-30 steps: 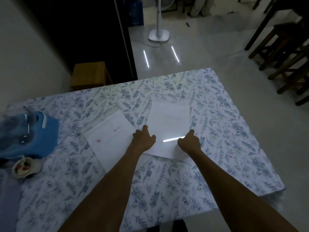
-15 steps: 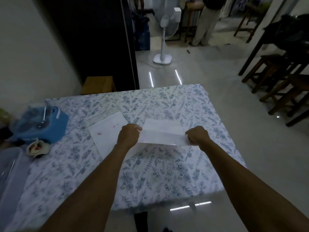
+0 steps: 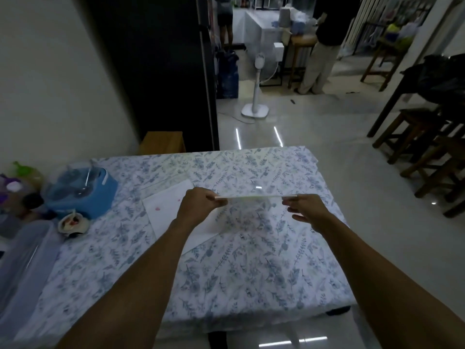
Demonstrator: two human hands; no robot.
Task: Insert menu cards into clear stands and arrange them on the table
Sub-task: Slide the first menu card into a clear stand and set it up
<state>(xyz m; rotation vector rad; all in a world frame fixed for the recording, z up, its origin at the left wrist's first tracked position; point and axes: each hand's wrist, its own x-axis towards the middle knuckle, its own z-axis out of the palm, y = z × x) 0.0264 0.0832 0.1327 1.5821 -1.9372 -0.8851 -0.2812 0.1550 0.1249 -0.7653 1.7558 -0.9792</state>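
Head view looks down on a table (image 3: 251, 285) under a floral cloth, its near edge just below the forearms, its right edge giving onto bare tiled floor (image 3: 352, 172) with wooden stools (image 3: 427, 157) well apart to the right. The left side is crowded: a blue container (image 3: 83, 192), a small cup (image 3: 73, 222) and a translucent bin (image 3: 25, 260) sit near the left edge, while the middle and right of the cloth lie bare. Beyond the far edge stand a low wooden box (image 3: 163, 142) and a fan (image 3: 256, 96), with 2 people farther back. Both hands hold 1 card (image 3: 254, 197) above the table's middle, lifted clear of the cloth and seen edge-on as a thin pale line; its long axis runs left to right, nearly level, its faces up and down. The left hand (image 3: 198, 205) is curled, pinching the card's left end between thumb and fingers. The right hand (image 3: 307, 210) pinches the right end with thumb and forefinger, the other fingers loosely spread below. A sheet (image 3: 166, 205) with pink marks lies flat on the cloth, partly under the left hand.
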